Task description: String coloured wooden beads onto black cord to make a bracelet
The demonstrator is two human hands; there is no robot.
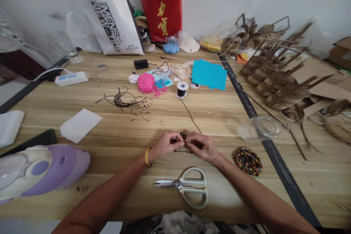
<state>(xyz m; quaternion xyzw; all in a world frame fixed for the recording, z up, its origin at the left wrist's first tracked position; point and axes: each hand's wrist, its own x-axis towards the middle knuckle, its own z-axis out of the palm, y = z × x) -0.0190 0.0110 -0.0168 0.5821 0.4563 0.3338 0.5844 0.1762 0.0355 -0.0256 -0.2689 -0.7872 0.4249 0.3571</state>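
My left hand (168,143), with a gold-coloured bangle on its wrist, pinches thin black cord (195,123) between thumb and forefinger. Close beside it, my right hand (202,147) is closed on the same cord, fingertips almost meeting the left ones. A small cluster of dark, mixed-colour beads (183,134) lies just behind the fingertips, partly hidden by them. From the hands the cord runs back to a white spool of black cord (182,89). Scissors (181,183) with pale handles lie slightly open in front of my hands. A coil of multicoloured beads (248,161) rests beside my right forearm.
Black cord pieces (120,98) lie scattered at left behind a paper sheet (81,125). A purple and white device (52,170) stands at front left. Pink yarn (146,82) and blue sheets (209,75) lie farther back. Brown woven baskets (285,84) crowd the right side.
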